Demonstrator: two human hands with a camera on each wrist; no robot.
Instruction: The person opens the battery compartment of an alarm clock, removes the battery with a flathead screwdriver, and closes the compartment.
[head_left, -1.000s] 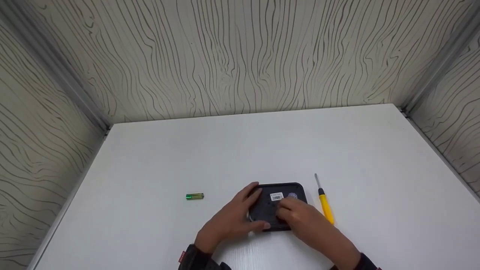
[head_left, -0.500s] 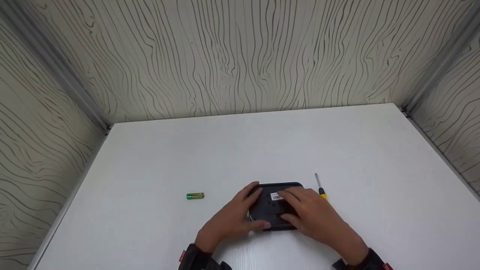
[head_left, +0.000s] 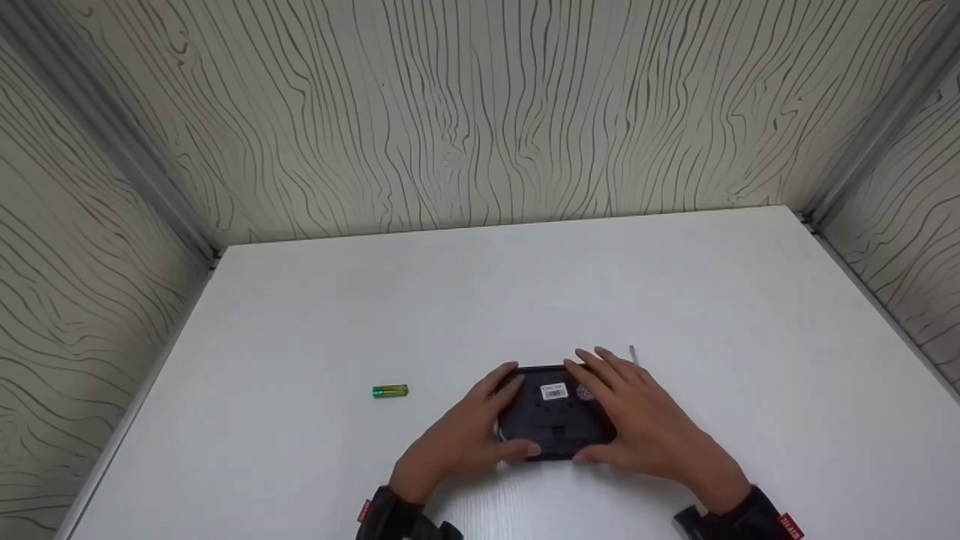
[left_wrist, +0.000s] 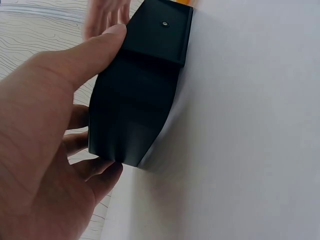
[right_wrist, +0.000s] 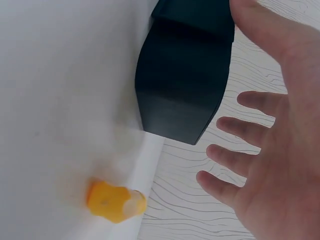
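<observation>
A black rounded-corner device (head_left: 532, 420) lies underside up on the white table, with a white barcode label (head_left: 554, 391) and a round sticker (head_left: 584, 392) partly covered. My left hand (head_left: 461, 435) grips its left end, thumb on the near edge and fingertips at the far side. At the right end is my right hand (head_left: 649, 420); in the right wrist view its thumb touches the near edge while its fingers are spread out and stand apart from the casing. The left wrist view shows the device's black side with a small screw (left_wrist: 165, 24).
A green battery (head_left: 390, 391) lies on the table to the left. Beyond my right hand lies a screwdriver, its metal shaft (head_left: 633, 354) showing in the head view and its yellow handle (right_wrist: 112, 202) in the right wrist view. Wood-patterned panels (head_left: 480, 112) enclose the table.
My right hand was bent over the device's middle with curled fingers; it has moved right, spread its fingers and reached the right edge. My left hand has stayed put.
</observation>
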